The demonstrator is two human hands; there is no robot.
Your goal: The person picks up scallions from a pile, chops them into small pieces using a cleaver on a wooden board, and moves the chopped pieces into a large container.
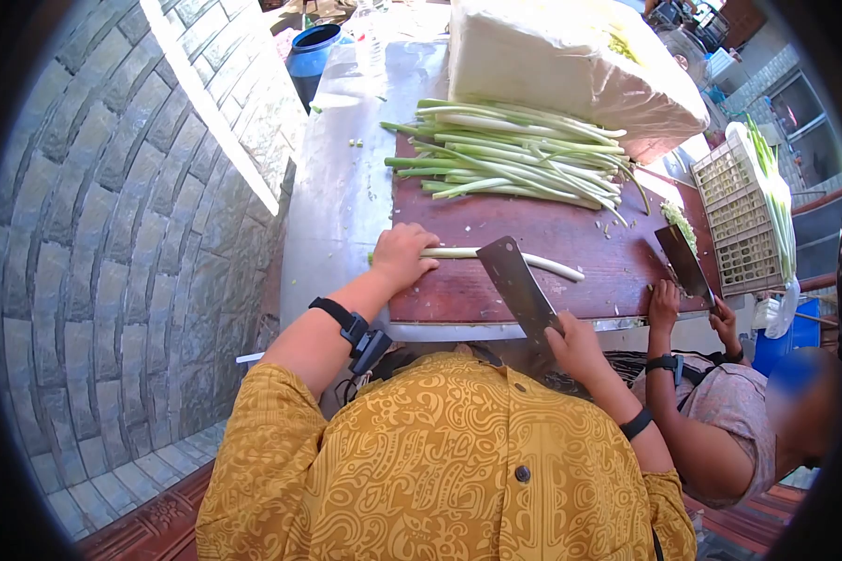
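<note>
My left hand (405, 255) is closed around the green end of a single scallion stalk (550, 266), which lies crosswise on the reddish-brown board (477, 301). In my right hand (575, 348) is the handle of a broad cleaver (517, 292). Its dark blade slants up and left, and its far end overlaps the middle of the stalk in this view. Beyond my hands, a heap of long scallions (524, 157) is spread over the back of the board, white ends to the right.
To the right, a co-worker (711, 421) holds another cleaver (685, 257) beside chopped scallion (680, 224). A white crate (734, 210) with more scallions stands at the board's right end. Behind the heap sits a large plastic-wrapped block (561, 65). A brick wall (113, 234) runs along the left.
</note>
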